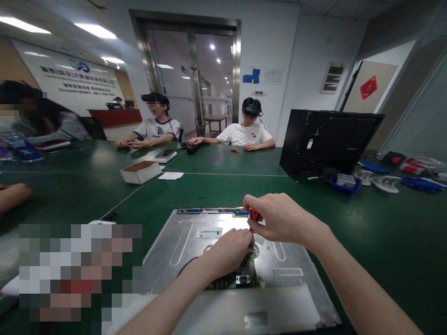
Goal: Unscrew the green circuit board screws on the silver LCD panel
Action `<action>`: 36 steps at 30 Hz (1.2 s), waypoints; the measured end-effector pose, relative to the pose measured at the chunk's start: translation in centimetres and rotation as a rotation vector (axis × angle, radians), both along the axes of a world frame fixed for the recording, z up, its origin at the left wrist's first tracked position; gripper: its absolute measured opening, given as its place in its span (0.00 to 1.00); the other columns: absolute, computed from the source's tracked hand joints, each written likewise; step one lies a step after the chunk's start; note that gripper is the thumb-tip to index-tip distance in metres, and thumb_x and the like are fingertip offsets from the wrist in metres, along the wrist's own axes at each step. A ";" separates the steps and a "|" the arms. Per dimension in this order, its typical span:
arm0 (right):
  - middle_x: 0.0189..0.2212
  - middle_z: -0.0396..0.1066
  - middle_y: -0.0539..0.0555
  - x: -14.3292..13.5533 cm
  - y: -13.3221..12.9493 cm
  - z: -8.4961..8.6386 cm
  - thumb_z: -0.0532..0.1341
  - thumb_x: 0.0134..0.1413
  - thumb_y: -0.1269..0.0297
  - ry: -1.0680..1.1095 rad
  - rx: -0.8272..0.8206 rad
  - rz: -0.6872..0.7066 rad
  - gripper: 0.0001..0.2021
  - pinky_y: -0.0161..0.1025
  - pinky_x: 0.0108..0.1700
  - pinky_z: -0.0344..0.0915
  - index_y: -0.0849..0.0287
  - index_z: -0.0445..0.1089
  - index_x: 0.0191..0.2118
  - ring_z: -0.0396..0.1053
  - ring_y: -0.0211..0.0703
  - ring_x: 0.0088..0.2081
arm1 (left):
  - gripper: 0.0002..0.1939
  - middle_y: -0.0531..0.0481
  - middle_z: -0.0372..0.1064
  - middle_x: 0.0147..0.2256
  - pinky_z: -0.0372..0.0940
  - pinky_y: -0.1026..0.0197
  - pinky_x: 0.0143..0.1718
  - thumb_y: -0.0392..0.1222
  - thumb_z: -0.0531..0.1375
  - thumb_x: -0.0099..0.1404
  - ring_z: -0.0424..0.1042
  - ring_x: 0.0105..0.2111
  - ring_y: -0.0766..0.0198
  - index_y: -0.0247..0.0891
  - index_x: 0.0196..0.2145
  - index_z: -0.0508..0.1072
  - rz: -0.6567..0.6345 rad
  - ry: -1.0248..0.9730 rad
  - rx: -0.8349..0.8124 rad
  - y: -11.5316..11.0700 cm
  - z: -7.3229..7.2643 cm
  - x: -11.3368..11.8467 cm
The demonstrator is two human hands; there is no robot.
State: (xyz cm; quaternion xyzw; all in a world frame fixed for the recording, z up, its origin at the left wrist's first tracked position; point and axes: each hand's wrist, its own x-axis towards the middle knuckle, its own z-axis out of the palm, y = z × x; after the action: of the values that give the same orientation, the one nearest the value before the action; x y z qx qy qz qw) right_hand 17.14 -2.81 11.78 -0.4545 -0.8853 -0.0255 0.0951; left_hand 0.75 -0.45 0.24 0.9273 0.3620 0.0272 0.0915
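A flat metal display panel (289, 260) lies on the green table in front of me, with a blue circuit strip (213, 211) along its far edge. My right hand (275, 216) grips a red and black screwdriver (255, 215) by its handle, held over the panel's middle. Close below it, my left hand (232, 249) has its fingers closed near the screwdriver's lower end; what they hold, if anything, is hidden. Partly under my left hand sits a green circuit board (249, 267) with a connector (243, 279) at its near edge.
A black monitor housing (321, 144) stands at the right, beside a blue tray (345, 184) and blue gloves (422, 184). An open white box (140, 173) is at the left. People sit across the table and at the left, where another person's hand (16, 195) shows.
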 end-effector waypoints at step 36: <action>0.28 0.74 0.49 0.4 0.0 0.1 0.58 0.56 0.65 0.025 -0.027 0.015 0.04 0.35 0.27 0.46 0.55 0.65 0.38 0.67 0.38 0.28 | 0.04 0.46 0.73 0.38 0.61 0.57 0.40 0.34 0.56 0.69 0.71 0.40 0.55 0.36 0.34 0.69 0.020 -0.015 -0.013 0.2 -0.3 0.1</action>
State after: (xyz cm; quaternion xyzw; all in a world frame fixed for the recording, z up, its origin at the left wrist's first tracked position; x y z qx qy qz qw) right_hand 17.50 -2.77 11.93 -0.4491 -0.8878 -0.0070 0.1004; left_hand 0.82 -0.24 -0.08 0.9228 0.3706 0.0326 0.0999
